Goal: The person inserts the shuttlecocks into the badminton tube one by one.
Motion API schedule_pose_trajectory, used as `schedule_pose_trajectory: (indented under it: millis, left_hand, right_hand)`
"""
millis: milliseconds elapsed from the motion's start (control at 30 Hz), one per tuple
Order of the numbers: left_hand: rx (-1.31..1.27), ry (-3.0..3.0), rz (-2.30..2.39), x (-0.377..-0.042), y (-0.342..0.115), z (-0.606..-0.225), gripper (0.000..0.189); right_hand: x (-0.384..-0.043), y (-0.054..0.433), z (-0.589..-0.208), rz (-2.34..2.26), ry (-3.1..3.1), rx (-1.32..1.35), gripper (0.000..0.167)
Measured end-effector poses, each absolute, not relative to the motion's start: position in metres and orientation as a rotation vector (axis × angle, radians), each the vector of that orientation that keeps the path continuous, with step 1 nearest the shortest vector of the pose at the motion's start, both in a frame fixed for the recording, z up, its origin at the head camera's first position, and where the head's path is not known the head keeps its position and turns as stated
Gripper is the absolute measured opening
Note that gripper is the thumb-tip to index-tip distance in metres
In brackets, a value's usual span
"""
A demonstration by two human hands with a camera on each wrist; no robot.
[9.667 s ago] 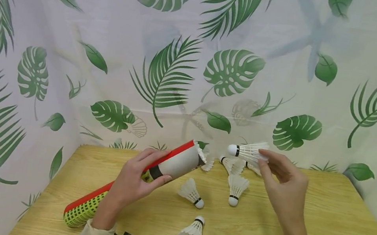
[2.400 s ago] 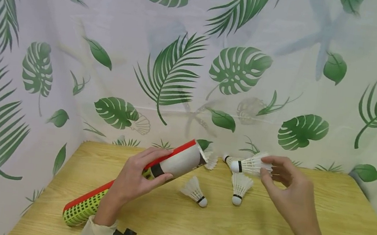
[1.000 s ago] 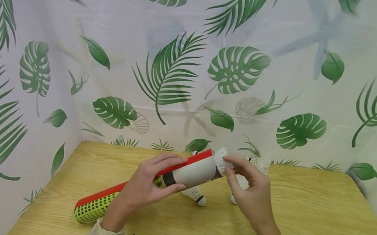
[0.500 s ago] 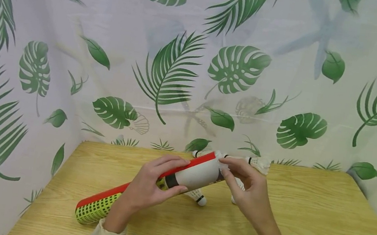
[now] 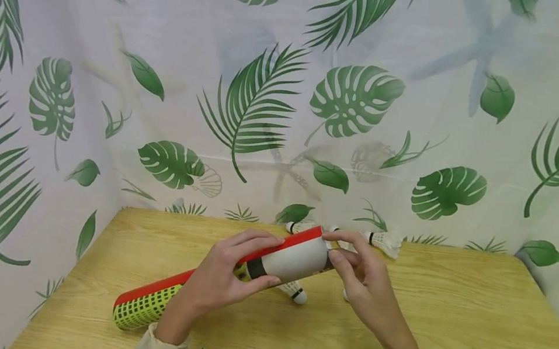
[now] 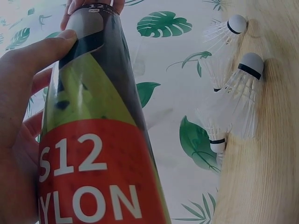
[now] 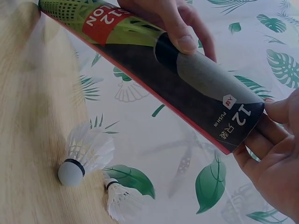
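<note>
My left hand grips the upper part of a shuttlecock tube, thumb on the near side and fingers over the top. Tilted, the tube has its mesh-patterned lower end down at the left and its mouth raised to the right. At that mouth my right hand touches the rim with thumb and index finger apart. In the right wrist view its other fingers reach into the opening, tips hidden. No feathers stick out of the tube there. Behind and below the tube lies a shuttlecock, partly covered.
More shuttlecocks lie at the table's back edge, one at the right and one at the left. Another shuttlecock is mostly hidden by my right hand. A leaf-print cloth hangs behind the wooden table.
My right hand has brought a shuttlecock leftward to the tube, and its feathers have gone inside the mouth. The tube has moved slightly right. The shuttlecock at the front of the table is gone.
</note>
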State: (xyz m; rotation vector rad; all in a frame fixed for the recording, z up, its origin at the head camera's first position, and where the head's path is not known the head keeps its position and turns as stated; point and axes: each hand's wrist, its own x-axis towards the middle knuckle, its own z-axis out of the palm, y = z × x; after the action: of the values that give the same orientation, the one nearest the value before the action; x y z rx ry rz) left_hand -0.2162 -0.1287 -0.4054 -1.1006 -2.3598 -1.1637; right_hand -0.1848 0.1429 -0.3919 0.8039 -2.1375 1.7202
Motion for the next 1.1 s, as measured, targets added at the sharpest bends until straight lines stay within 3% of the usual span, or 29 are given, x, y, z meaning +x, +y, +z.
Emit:
schedule_pose_trajectory:
  millis: [500, 767, 1100]
  left_hand:
    - [-0.941, -2.335, -1.127, -0.231, -0.167, -0.403, 0.054]
    - [-0.736, -2.344, -1.047, -0.238, -0.2, -0.405, 0.057]
    - [-0.702, -2.385, -1.041, -0.239, -0.202, -0.405, 0.055]
  right_hand:
    - [-0.201, 0.138, -0.404, 1.752, -2.002, 0.735, 0.031]
    - [-0.23, 0.119, -0.45, 1.415, -2.428, 0.93, 0.035]
    - [-0.25, 0.112, -0.47, 1.126, -2.637, 1.218, 0.038]
